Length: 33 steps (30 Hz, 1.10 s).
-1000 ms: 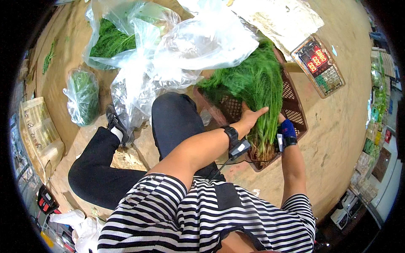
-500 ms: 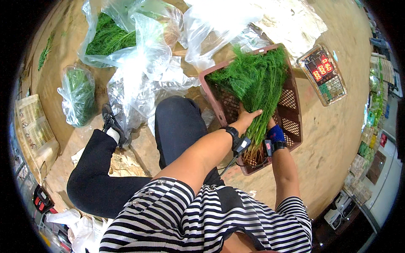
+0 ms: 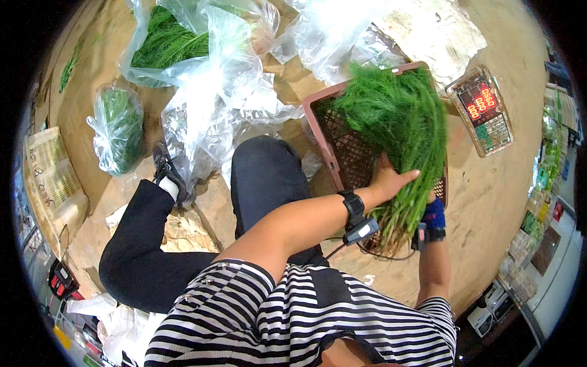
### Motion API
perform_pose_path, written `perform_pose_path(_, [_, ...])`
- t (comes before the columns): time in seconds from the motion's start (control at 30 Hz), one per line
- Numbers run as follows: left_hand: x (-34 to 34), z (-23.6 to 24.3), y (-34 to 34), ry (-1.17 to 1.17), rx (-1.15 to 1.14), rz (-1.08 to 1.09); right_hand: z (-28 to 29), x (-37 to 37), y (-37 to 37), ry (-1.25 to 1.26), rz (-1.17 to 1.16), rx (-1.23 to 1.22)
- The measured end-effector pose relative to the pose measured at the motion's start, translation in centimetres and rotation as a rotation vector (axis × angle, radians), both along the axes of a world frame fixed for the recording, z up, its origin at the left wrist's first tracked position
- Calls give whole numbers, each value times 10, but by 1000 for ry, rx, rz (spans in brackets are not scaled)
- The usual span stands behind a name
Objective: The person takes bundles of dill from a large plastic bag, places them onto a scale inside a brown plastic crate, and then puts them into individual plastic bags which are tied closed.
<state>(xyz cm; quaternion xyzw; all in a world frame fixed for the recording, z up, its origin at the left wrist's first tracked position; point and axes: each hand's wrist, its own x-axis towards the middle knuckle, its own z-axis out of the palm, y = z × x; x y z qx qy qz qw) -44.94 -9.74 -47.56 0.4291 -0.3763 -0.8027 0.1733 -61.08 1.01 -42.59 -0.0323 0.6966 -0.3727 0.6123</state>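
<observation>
A large bunch of dill (image 3: 406, 131), with feathery green fronds and pale stem ends toward me, lies across the brown plastic crate (image 3: 326, 147). My left hand (image 3: 392, 182) is closed on the stems from the left, its thumb stretched over the top. On the right side of the stems is my right hand (image 3: 431, 197), mostly hidden behind the dill and a blue wrist wrap; its palm side presses the bunch. The dill covers the crate's right part, and its fronds are smeared by motion.
A digital scale (image 3: 481, 110) with a lit red display stands right of the crate. Clear plastic bags (image 3: 220, 92) lie at the left, one open over more dill (image 3: 168, 43). A filled bag of greens (image 3: 117, 131) sits farther left. White sacking (image 3: 437, 33) lies beyond the crate.
Both hands and the dill bunch have shifted right across the crate, baring more of its left mesh. The scale's red digits have changed. The whole view has moved slightly.
</observation>
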Motion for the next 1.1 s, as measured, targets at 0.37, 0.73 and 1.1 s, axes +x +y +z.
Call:
perform_pose_path(0.37, [50, 129, 2, 148, -419, -125, 109, 64, 89, 57, -367, -129])
perform_pose_path(0.73, [80, 208, -6, -151, -1017, -526, 112, 116, 101, -43, -472, -281])
perform_pose_path(1.1, [120, 215, -44, 397, -1017, -256, 107, 140, 93, -133, -495, -378])
